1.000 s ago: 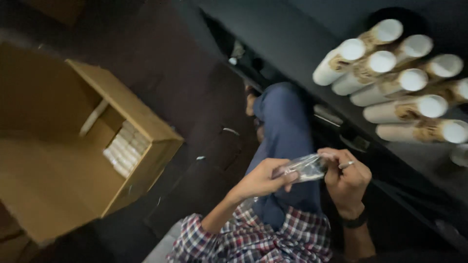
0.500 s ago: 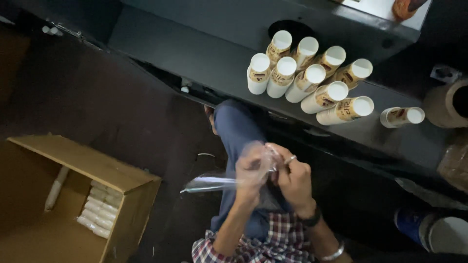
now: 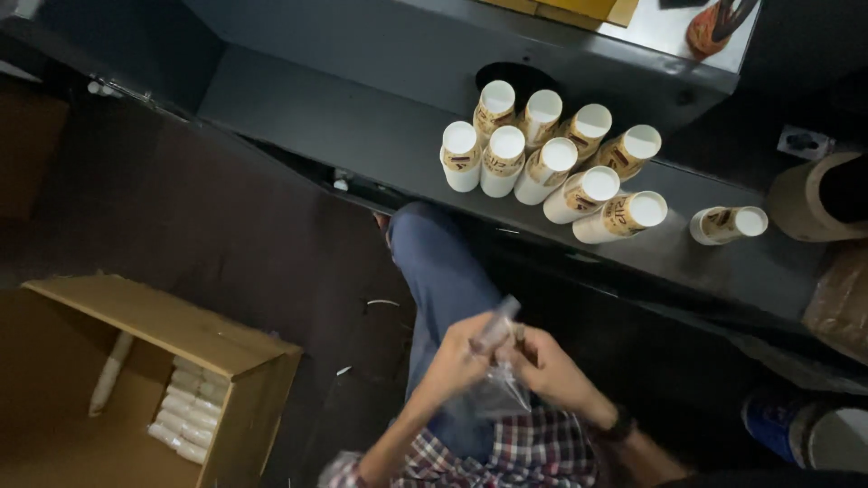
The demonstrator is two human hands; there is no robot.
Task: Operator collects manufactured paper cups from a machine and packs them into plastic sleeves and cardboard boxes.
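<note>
head view looks down on both hands meeting above the person's blue-trousered knee (image 3: 434, 271). the left hand (image 3: 459, 357) and right hand (image 3: 551, 370) both pinch a clear plastic bag (image 3: 495, 384); a pale slim tube-like end of it pokes up from between the fingers, its long axis slanting up and away from the knee toward the dark shelf (image 3: 380, 136). the bag's loose body hangs below the hands, over the plaid shirt (image 3: 524, 452). neither hand is clearly nearer. beyond the knee, standing white-capped tubes (image 3: 542, 163) crowd the shelf edge. left of the knee, well apart, an open cardboard box (image 3: 226, 352) holds stacked white tubes; dark floor lies between.
</note>
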